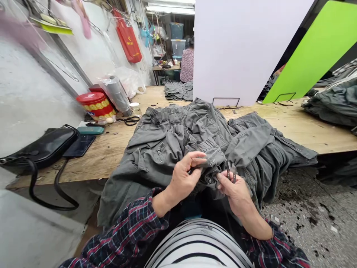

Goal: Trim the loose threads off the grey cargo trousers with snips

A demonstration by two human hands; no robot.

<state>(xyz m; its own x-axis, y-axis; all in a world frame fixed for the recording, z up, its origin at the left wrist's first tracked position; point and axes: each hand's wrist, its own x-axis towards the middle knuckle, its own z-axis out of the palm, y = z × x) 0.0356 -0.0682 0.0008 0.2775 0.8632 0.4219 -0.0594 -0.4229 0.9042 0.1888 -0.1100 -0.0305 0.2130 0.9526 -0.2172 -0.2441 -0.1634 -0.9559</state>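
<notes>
Grey garment (212, 149) in left grip (182, 175)

A ceiling light (170, 8) is glowing white beyond the far edge of the table (117, 152), and the pale panel (240, 48) is looking bright and even. Shadow is gathering below the table's front right edge. Past its left edge, wide-angle distortion is stretching the wall (33, 96), and pink cloth (21, 29) is smearing into blur.
</notes>
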